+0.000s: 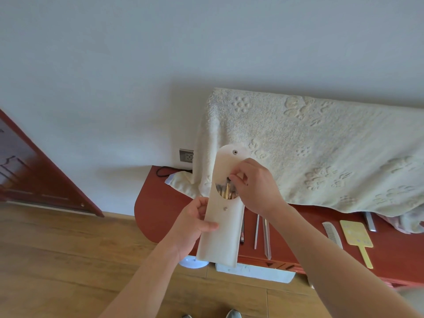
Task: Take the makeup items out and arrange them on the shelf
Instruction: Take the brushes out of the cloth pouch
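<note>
I hold a long white pouch [221,237] upright above the red shelf [160,210], its snap flap folded up. My left hand [197,219] grips the pouch's left edge at mid height. My right hand [254,187] is at the pouch's open mouth, fingertips pinched on the top of a makeup brush [227,191] with a gold ferrule; several brushes show inside. On the shelf to the right of the pouch lie thin silver sticks [266,235] and a dark pencil [242,232], partly hidden behind the pouch.
A cream towel [309,152] drapes over something at the back of the shelf. A white comb [331,234], a yellow hand mirror [356,235] and a metal tool [370,222] lie at the right. A wall socket [186,155] and a black cable [164,172] are behind. Wooden floor lies below.
</note>
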